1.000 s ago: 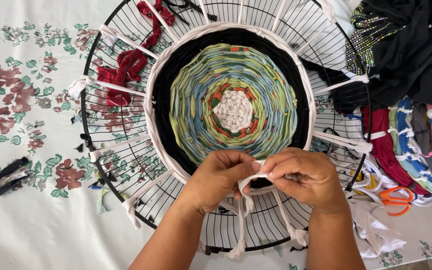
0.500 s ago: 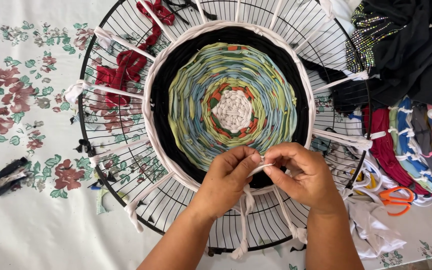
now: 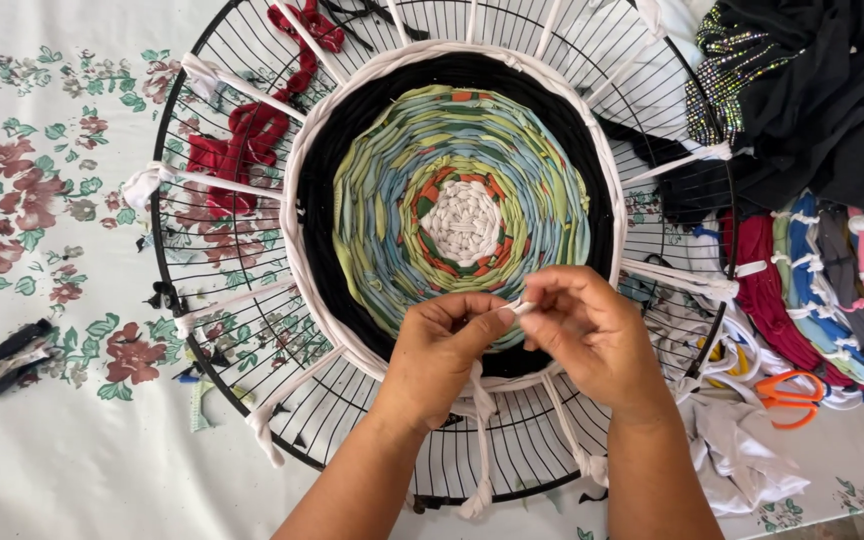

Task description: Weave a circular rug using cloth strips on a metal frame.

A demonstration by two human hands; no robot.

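A round woven rag mat [image 3: 457,205] with a white centre, orange, green and blue rings and a black band edged in white is stretched on a black wire fan guard [image 3: 202,300]. My left hand [image 3: 442,350] and my right hand [image 3: 592,335] meet over the mat's near edge. Both pinch a thin white fabric strip [image 3: 520,307] between thumbs and fingertips. White spoke strips [image 3: 477,440] run from the mat out to the guard's rim, knotted there.
Red fabric scraps [image 3: 242,150] lie under the guard at upper left. Bundled coloured fabric strips [image 3: 832,270] and dark sequinned cloth [image 3: 812,80] pile up on the right. Orange-handled scissors [image 3: 787,392] rest on white scraps. Black strip pieces [image 3: 12,352] sit on the floral tablecloth.
Both hands have lifted slightly up from the guard's lower spokes onto the mat's near edge, drawing the white strip up between the fingertips.
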